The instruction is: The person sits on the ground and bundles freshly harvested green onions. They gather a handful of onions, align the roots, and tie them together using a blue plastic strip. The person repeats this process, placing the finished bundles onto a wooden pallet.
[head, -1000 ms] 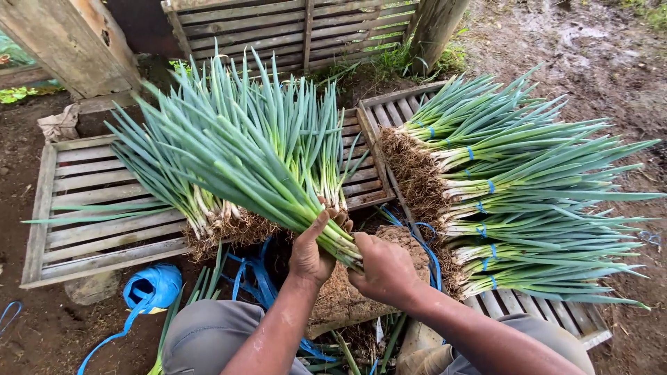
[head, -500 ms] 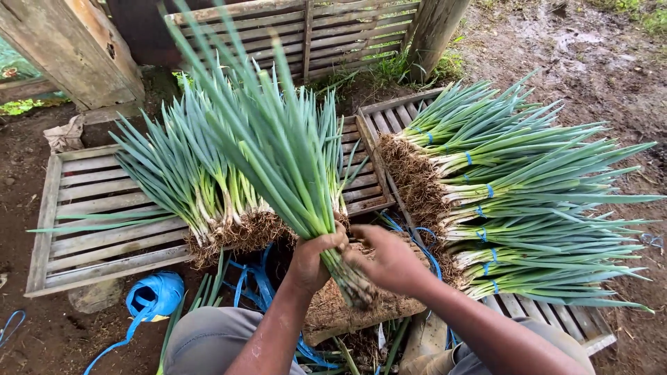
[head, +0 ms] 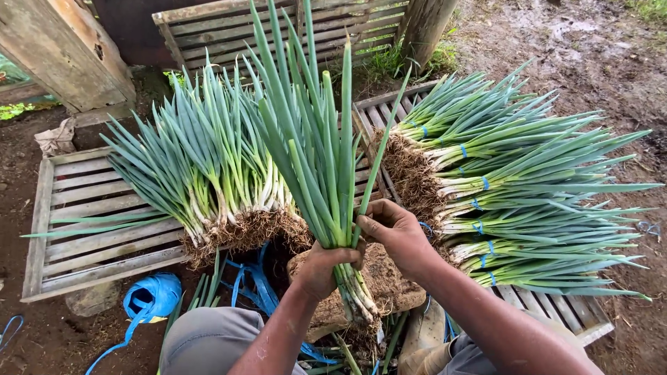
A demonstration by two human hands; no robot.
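Muddy brown ground lies under a set of slatted wooden pallets (head: 83,229), with a weathered post and another pallet leaning at the back. Over a soil-caked block (head: 389,285) between the person's knees stands a bunch of spring onions (head: 316,160), held nearly upright: its long axis runs from the rooty white ends low down, just above the block, to the green tips near the top edge of the view, some of them cut off there. The left hand (head: 325,267) comes up from below and wraps the stalks just above the whites, fingers closed fully round them. The right hand (head: 394,232) reaches in from the right with the wrist bent, thumb and fingers pinched shut on one or two leaves at the bunch's right side. The roots are partly hidden behind the left hand and hard to tell from the soil.

To the left, a loose heap of onions (head: 201,173) lies on a pallet, roots toward the person. To the right, tied bundles (head: 528,201) with blue bands are stacked, tips pointing right. A roll of blue strapping (head: 153,295) sits near the left knee.
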